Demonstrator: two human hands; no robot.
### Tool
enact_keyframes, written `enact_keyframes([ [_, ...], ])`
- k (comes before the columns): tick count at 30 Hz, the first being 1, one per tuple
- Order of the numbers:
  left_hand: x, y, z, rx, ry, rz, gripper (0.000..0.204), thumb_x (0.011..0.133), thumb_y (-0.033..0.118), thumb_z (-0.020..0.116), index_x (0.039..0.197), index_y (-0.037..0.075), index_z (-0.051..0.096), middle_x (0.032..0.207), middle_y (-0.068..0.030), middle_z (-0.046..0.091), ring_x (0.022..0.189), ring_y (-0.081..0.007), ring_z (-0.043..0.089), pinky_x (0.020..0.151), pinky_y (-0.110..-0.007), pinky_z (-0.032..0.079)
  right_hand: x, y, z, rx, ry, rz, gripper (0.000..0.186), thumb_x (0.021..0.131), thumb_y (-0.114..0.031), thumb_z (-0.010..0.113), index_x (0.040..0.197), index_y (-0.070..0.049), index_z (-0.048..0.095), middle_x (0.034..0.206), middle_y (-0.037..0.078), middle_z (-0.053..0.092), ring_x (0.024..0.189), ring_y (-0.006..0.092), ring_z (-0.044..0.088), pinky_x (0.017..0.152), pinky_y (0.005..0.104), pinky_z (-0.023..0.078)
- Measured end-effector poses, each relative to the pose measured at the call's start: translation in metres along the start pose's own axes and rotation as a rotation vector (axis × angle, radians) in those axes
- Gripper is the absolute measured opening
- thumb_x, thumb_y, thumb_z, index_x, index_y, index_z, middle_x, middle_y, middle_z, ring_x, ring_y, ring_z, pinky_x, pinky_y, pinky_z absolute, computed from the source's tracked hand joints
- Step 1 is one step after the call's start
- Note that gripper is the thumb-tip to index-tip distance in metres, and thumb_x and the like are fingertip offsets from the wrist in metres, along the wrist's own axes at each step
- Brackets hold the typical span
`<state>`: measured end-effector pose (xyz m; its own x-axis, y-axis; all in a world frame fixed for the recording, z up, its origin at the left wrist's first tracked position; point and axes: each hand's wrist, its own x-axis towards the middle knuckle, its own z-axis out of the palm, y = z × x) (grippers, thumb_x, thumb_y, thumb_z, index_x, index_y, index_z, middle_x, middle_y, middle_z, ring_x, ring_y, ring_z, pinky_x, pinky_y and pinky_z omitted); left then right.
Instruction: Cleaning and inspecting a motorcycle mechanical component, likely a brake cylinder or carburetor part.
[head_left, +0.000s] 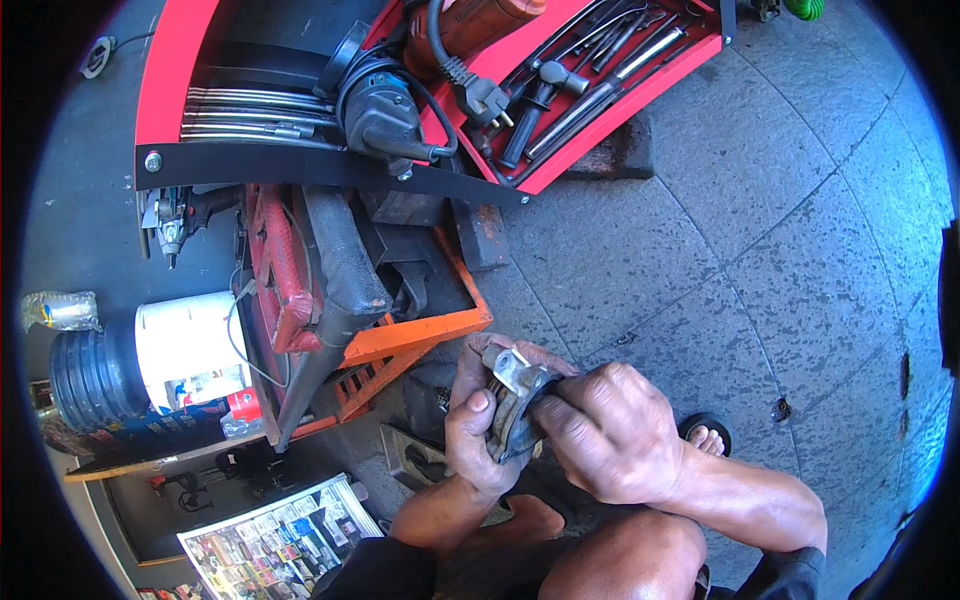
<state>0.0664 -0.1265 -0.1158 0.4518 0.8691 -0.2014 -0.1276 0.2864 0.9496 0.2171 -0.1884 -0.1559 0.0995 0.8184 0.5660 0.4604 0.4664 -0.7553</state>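
Above my knees, my left hand (pixel 468 432) is closed around a small metal part (pixel 513 372) with a bright silver bracket-like end and a curved, darker body. Its thumb presses on the near-left side, while the fingers wrap behind. From the right, my right hand (pixel 618 436) has its fingers curled and pressed against the part's right side, next to a dark rounded piece. Those fingertips are partly hidden, so I cannot see whether they also pinch something smaller. The part's underside is covered by my hands.
Ahead stands a red tool tray (pixel 690 52) with a hammer (pixel 540 95), rods and wrenches. A blue-black power tool (pixel 385 115) and a power plug (pixel 483 100) lie there. An orange metal stand (pixel 420 338), white bucket (pixel 195 345) and printed sheet (pixel 280 535) are left.
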Motion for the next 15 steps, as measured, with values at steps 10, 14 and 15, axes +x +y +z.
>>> enact_keyframes([
  [10,0.005,-0.001,-0.01,-0.066,-0.077,0.018,0.054,0.096,0.048,0.059,0.128,0.008,0.045,0.112,-0.0303,0.063,0.107,-0.0377,0.066,0.094,-0.047,0.054,-0.007,-0.003,-0.01,0.139,0.056,0.099,0.037,0.072,-0.01,0.076,0.109,-0.004,0.074,0.094,0.008,0.065,0.081,0.0229,0.064,0.069,0.0354,0.052],
  [14,0.004,0.001,-0.006,-0.04,-0.074,0.018,0.053,0.096,0.05,0.059,0.122,0.006,0.044,0.111,-0.0298,0.063,0.106,-0.0358,0.065,0.095,-0.047,0.053,-0.009,-0.003,-0.006,0.063,0.038,0.002,0.037,0.075,-0.017,0.072,0.109,-0.004,0.074,0.095,0.007,0.065,0.084,0.0197,0.064,0.072,0.0327,0.051],
  [15,0.004,0.001,-0.005,-0.034,-0.079,0.019,0.053,0.096,0.05,0.059,0.121,0.005,0.044,0.111,-0.0296,0.062,0.105,-0.0353,0.065,0.095,-0.047,0.053,-0.009,-0.003,-0.005,0.051,0.045,-0.016,0.036,0.075,-0.017,0.072,0.109,-0.004,0.074,0.096,0.007,0.065,0.084,0.0195,0.065,0.072,0.0328,0.051],
])
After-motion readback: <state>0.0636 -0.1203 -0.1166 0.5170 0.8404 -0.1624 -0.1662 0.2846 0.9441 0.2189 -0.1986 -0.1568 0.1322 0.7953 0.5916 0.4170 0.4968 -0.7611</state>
